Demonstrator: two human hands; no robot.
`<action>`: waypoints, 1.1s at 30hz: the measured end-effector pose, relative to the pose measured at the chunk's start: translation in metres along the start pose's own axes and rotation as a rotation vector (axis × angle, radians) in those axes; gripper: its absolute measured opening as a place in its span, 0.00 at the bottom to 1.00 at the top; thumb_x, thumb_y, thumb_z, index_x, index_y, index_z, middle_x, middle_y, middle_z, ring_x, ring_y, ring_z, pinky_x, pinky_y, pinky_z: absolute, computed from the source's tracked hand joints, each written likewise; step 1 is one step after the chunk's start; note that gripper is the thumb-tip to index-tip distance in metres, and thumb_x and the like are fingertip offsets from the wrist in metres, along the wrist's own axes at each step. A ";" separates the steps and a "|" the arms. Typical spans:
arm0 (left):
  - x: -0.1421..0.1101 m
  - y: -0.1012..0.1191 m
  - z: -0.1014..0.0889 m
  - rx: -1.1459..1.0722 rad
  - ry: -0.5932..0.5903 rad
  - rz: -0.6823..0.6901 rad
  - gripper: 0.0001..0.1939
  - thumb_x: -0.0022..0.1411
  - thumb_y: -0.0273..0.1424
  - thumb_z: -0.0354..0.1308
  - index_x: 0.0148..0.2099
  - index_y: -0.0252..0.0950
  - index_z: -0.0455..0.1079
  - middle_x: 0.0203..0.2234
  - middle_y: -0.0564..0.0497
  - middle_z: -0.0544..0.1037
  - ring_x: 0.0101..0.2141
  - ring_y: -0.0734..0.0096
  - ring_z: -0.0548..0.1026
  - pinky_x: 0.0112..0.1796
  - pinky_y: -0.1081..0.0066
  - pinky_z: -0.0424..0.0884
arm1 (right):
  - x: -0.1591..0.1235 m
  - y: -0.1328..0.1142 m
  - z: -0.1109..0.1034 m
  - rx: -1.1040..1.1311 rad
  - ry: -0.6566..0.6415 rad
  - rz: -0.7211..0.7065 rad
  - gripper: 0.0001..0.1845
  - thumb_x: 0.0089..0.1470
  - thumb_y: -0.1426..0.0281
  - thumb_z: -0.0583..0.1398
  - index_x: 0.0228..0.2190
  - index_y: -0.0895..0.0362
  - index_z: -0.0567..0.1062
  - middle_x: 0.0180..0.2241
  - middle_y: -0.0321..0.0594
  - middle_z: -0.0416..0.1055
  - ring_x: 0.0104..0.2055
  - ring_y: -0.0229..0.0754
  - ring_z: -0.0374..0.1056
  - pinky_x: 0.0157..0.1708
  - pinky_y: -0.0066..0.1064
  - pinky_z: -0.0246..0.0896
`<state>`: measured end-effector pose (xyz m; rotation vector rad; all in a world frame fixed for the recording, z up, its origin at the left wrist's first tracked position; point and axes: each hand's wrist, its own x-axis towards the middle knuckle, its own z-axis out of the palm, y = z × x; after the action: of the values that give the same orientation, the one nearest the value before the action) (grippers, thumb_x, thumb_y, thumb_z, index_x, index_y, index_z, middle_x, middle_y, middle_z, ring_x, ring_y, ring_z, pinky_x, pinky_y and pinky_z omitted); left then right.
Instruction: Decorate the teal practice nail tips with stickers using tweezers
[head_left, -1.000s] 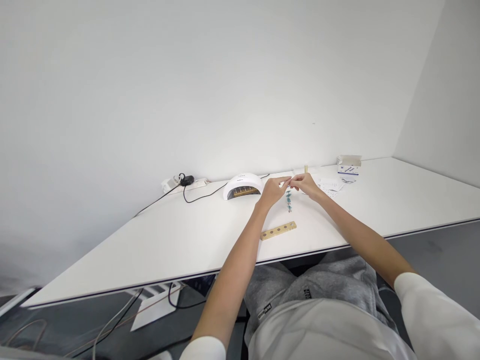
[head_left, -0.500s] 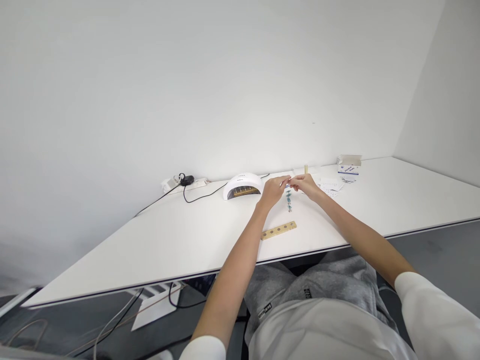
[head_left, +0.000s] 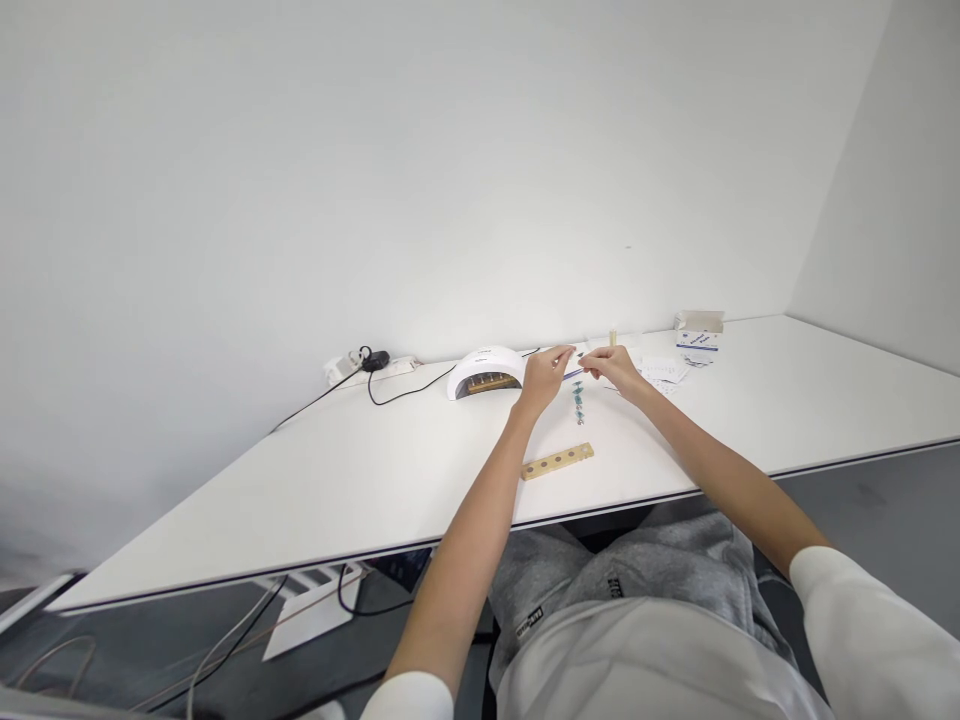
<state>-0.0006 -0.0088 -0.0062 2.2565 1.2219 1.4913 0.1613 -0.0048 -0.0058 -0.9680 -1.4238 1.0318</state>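
Observation:
Above the back of the table, my left hand (head_left: 546,376) is closed in a pinch, its fingertips pointing right; what they hold is too small to name. Facing it, a little apart, is my right hand (head_left: 613,369), also pinched, with a tiny dark green piece (head_left: 580,355) at its fingertips. A thin blue item (head_left: 572,375) shows just under the hands. Below it lies a column of small teal, shiny pieces (head_left: 578,401), perhaps false nails. Nearer the front edge rests a tan strip with a row of dark round spots (head_left: 557,461).
A white nail lamp (head_left: 486,357) stands left of my hands, a tan strip inside it. Its cord runs towards a black plug (head_left: 375,361) on a power strip. At right are white papers (head_left: 663,370) and an open small box (head_left: 699,330). A tan upright piece (head_left: 613,338) stands behind.
My hands have drawn slightly apart, the left one shifting left. The dark green piece and more of the blue item now show between them.

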 end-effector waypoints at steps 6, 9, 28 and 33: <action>0.001 0.003 -0.002 -0.076 0.013 -0.037 0.13 0.65 0.32 0.52 0.41 0.36 0.78 0.40 0.49 0.81 0.41 0.67 0.78 0.43 0.70 0.73 | -0.003 -0.004 0.003 -0.109 -0.027 -0.070 0.05 0.38 0.70 0.63 0.18 0.60 0.76 0.19 0.37 0.70 0.20 0.33 0.57 0.22 0.27 0.54; 0.000 0.003 0.002 -0.054 -0.036 -0.004 0.14 0.65 0.33 0.51 0.41 0.37 0.78 0.40 0.50 0.81 0.40 0.68 0.78 0.40 0.70 0.73 | -0.003 -0.004 0.003 -0.120 -0.022 -0.069 0.05 0.37 0.70 0.63 0.18 0.59 0.76 0.18 0.37 0.69 0.20 0.33 0.58 0.22 0.27 0.54; -0.003 -0.002 0.004 0.258 -0.060 0.182 0.15 0.67 0.29 0.47 0.41 0.39 0.76 0.40 0.49 0.81 0.44 0.65 0.77 0.47 0.67 0.70 | -0.004 -0.002 0.006 -0.010 0.028 -0.028 0.06 0.38 0.71 0.62 0.16 0.60 0.74 0.18 0.39 0.70 0.21 0.34 0.59 0.23 0.28 0.57; -0.003 -0.004 0.004 0.208 -0.062 0.151 0.15 0.66 0.28 0.48 0.45 0.38 0.76 0.43 0.48 0.80 0.45 0.64 0.77 0.48 0.65 0.70 | -0.003 -0.001 0.005 0.012 0.049 -0.012 0.05 0.39 0.72 0.63 0.16 0.60 0.74 0.18 0.39 0.69 0.21 0.33 0.59 0.23 0.27 0.57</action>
<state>0.0004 -0.0076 -0.0123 2.5615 1.2668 1.3884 0.1568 -0.0087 -0.0056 -0.9690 -1.3805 1.0000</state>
